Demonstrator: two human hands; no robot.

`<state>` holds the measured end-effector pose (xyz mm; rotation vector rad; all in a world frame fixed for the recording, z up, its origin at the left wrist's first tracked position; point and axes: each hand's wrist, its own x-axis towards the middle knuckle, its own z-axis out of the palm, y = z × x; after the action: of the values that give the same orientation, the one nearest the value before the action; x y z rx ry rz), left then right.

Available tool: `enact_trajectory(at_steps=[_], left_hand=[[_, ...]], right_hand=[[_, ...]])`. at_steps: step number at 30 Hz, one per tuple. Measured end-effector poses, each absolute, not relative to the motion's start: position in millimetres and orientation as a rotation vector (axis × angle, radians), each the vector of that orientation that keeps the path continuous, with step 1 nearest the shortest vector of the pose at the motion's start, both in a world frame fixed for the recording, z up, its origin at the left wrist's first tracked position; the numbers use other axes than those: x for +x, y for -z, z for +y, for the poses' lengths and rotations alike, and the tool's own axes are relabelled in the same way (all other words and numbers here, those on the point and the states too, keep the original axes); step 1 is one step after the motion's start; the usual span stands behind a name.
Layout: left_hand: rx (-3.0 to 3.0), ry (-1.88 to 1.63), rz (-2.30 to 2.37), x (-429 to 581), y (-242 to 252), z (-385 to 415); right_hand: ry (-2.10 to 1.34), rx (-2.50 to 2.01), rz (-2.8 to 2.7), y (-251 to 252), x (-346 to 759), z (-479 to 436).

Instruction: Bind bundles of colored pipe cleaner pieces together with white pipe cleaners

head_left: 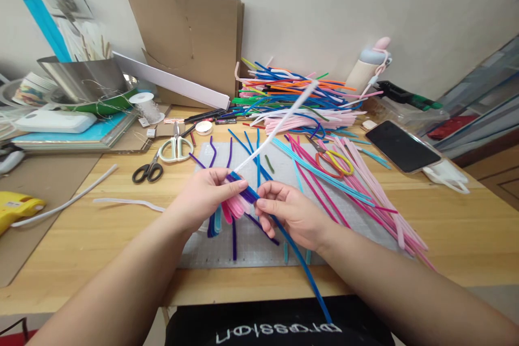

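Note:
Between my thumb and fingers, my left hand [206, 192] pinches a bundle of folded pipe cleaners in pink [234, 208], purple and blue. A white pipe cleaner [279, 124] sticks up from the bundle toward the upper right. My right hand [290, 211] has its thumb and fingers closed on a long blue pipe cleaner [302, 265], close to the bundle. That blue length runs down past the hand to my lap. Part of the bundle is hidden behind my left fingers. Loose purple pipe cleaners [234, 240] lie on the grey cutting mat [259, 259] underneath.
Black-handled scissors [148, 170], white-handled scissors [176, 146] and red-and-yellow scissors [334, 163] lie around the mat. Pink pipe cleaners [377, 211] spread to the right, near a phone [401, 146]. A colourful pile [300, 97] sits at the back. A yellow glue gun [20, 208] rests at left.

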<state>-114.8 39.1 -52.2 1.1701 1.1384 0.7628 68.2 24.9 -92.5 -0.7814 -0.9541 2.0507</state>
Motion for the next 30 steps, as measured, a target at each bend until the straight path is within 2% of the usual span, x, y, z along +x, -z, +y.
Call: enact_trajectory(at_steps=[30], left_hand=[[1.024, -0.672, 0.911, -120.9, 55.4, 38.5]], right_hand=[[-2.036, -0.624, -1.152, 89.6, 69.5, 20.0]])
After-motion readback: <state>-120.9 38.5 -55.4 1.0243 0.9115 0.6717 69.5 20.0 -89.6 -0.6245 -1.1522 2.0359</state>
